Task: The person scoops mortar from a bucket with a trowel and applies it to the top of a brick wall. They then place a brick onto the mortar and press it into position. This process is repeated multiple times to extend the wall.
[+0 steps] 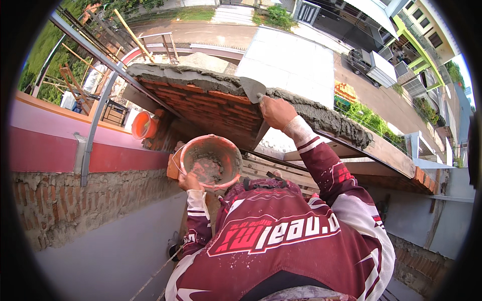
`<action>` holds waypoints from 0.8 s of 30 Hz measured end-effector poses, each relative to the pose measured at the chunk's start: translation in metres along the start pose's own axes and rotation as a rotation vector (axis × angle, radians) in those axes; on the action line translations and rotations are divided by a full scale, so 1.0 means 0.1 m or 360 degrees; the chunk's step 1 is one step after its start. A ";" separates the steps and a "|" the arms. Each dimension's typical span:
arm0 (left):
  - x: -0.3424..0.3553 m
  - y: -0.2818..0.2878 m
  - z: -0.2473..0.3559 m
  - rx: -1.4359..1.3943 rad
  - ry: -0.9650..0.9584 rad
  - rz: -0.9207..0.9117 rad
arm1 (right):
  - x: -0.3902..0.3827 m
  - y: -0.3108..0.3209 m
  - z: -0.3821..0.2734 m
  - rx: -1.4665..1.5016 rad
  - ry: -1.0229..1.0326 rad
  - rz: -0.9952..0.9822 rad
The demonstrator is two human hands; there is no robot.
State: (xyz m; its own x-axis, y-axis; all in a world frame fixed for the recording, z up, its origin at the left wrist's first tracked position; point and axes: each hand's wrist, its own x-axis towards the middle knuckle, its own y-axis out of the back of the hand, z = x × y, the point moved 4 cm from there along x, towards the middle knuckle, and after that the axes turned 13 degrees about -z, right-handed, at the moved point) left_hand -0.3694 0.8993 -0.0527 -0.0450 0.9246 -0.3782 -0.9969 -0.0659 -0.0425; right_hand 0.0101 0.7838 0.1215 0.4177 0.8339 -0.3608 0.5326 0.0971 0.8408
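Note:
My right hand [277, 113] is closed around the handle of a trowel [250, 88]. The flat grey blade lies at the top edge of a brick wall [201, 103], against the wet grey mortar [326, 116] spread along it. My left hand [191, 182] grips the near-left rim of an orange bucket [232, 159]. Some grey mortar [207, 168] sits low in the bucket, and its inner wall is smeared with it. The bucket's thin handle hangs down on the left side, partly hidden by my fingers.
A second, smaller orange bucket [144, 125] stands to the left near a pink and red wall [125, 155]. A grey metal pole [96, 120] rises there. Wooden slats [271, 170] lie below the brick wall. Beyond it is a street with a parked truck [374, 65].

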 end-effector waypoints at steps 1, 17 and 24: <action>0.03 0.01 -0.01 0.0077 0.0040 -0.0045 | 0.07 0.00 0.03 -0.0105 -0.0071 -0.0100; 0.18 -0.03 -0.14 0.0008 0.0011 -0.0067 | -0.34 -0.05 0.54 -0.0068 -0.0213 -0.0094; 0.20 -0.21 -0.10 -0.0004 -0.0029 -0.0273 | -0.72 -0.12 0.65 0.0036 -0.0228 0.0097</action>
State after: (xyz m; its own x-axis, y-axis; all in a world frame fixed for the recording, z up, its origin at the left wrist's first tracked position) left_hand -0.3488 0.9157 -0.0689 0.1245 0.9291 -0.3484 -0.9899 0.0925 -0.1070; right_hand 0.0220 0.6875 0.1113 0.5496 0.7518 -0.3644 0.5187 0.0348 0.8542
